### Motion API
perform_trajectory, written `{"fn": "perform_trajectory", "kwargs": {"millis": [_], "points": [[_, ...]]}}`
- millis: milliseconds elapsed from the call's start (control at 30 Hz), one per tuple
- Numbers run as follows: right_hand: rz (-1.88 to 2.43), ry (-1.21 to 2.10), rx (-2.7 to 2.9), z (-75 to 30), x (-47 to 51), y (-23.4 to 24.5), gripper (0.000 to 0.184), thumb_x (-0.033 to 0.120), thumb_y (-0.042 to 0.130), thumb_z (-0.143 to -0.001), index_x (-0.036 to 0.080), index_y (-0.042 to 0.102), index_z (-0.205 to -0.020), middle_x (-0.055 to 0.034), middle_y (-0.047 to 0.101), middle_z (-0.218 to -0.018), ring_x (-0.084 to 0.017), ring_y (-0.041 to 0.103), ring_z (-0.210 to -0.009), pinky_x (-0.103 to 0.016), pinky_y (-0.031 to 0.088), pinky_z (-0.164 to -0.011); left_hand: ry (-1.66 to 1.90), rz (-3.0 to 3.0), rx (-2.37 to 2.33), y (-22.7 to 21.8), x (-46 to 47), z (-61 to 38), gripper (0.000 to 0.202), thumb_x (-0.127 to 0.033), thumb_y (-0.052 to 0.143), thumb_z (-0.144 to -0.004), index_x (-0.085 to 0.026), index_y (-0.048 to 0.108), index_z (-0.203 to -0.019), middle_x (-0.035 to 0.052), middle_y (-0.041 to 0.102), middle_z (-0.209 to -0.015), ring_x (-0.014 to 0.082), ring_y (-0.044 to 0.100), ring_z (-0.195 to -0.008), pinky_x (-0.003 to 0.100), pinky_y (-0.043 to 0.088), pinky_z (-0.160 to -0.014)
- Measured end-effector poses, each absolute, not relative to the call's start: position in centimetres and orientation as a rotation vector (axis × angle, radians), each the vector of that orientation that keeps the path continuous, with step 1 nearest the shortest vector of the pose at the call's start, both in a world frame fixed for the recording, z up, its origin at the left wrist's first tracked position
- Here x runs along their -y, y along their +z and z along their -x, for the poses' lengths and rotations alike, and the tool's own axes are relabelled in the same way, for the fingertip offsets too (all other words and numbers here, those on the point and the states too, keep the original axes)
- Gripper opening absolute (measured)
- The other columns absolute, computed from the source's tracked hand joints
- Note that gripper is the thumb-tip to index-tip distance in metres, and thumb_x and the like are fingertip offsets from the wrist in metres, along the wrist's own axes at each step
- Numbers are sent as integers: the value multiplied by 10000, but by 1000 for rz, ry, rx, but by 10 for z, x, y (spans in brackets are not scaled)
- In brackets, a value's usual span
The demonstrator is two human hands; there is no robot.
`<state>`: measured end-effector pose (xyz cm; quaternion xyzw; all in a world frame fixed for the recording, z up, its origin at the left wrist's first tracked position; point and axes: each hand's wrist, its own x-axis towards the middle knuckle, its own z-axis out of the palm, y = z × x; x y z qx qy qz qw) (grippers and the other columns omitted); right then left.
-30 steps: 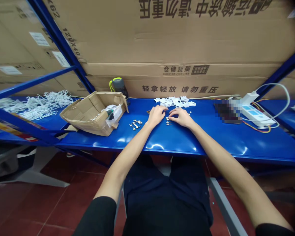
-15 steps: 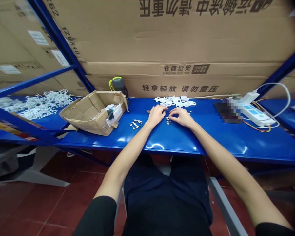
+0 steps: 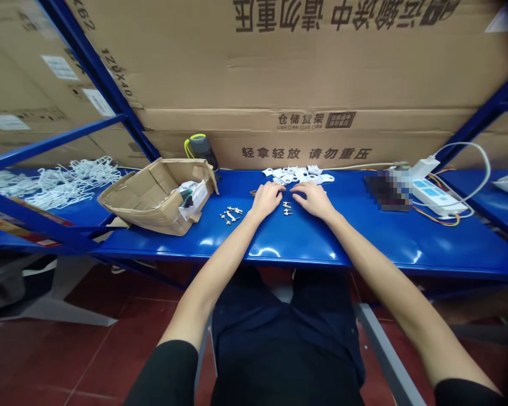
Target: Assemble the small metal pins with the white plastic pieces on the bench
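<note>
My left hand (image 3: 267, 199) rests over the blue table, its fingers curved toward the white plastic pieces (image 3: 298, 173) at the back. Opposite it, my right hand (image 3: 313, 199) hovers with thumb and fingers apart; no object shows in it. Both hands look open, though the undersides of the fingers are hidden. Between and just below them lie a few small brass-coloured screw-like pieces (image 3: 287, 209). A second loose group of several such pieces (image 3: 232, 215) sits left of my left hand. A small brown item (image 3: 253, 193) is partly covered by my left hand.
An open cardboard box (image 3: 152, 197) stands to the left, with a dark bottle (image 3: 204, 149) behind it. At right are a dark pixelated object (image 3: 387, 190) and a white power strip (image 3: 436, 197) with cables. White wire-like pieces (image 3: 68, 183) heap at far left.
My right hand has lifted away from the small brass-coloured pieces and moved slightly back, its fingers opening. Those pieces now show more fully. My left hand has hardly moved.
</note>
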<state>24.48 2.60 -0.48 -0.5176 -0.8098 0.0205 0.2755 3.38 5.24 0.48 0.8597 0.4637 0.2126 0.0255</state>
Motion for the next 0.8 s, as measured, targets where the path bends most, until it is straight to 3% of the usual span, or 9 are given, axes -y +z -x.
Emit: {"fn": "perform_trajectory", "kwargs": {"millis": [167,300,400,667,800], "points": [[1609,-69,2168,-249,-22,-8,520,460,500,-1072,220,619,-1519,-172,507,-1652,-415,461,-1513,-669,383,-1199,568,-2721,-1447,5,-49,-34,387,-184,433,-1074,-215,733,-1316,87,710,-1414,290,616,-1309,463,479,-1118],[1757,49,2210,-252,-24,-16,657,581,434,-1079,230,472,-1634,-170,353,-1744,-418,331,-1604,-766,243,-1251,504,-2745,-1443,6,-47,-34,431,-186,379,-1092,-220,671,-1406,94,638,-1528,271,569,-1397,456,444,-1165],[1800,135,2236,-254,-27,-20,676,617,374,-1087,246,451,-1648,-148,309,-1764,-404,276,-1632,-782,187,-1265,469,-2753,-1434,3,-47,-34,457,-197,348,-1101,-223,624,-1464,98,587,-1586,274,525,-1452,471,429,-1181],[1741,87,2197,-254,-28,-21,579,576,450,-1076,265,578,-1547,-153,397,-1727,-404,323,-1608,-783,220,-1248,470,-2745,-1449,0,-48,-34,454,-206,360,-1097,-240,605,-1478,97,569,-1601,286,518,-1453,485,409,-1194],[1470,64,2201,-251,-25,-8,354,448,590,-1025,236,779,-1236,-176,559,-1578,-378,495,-1484,-668,354,-1235,449,-2744,-1443,3,-47,-33,453,-202,360,-1097,-212,603,-1480,104,575,-1595,295,525,-1445,491,424,-1179]]}}
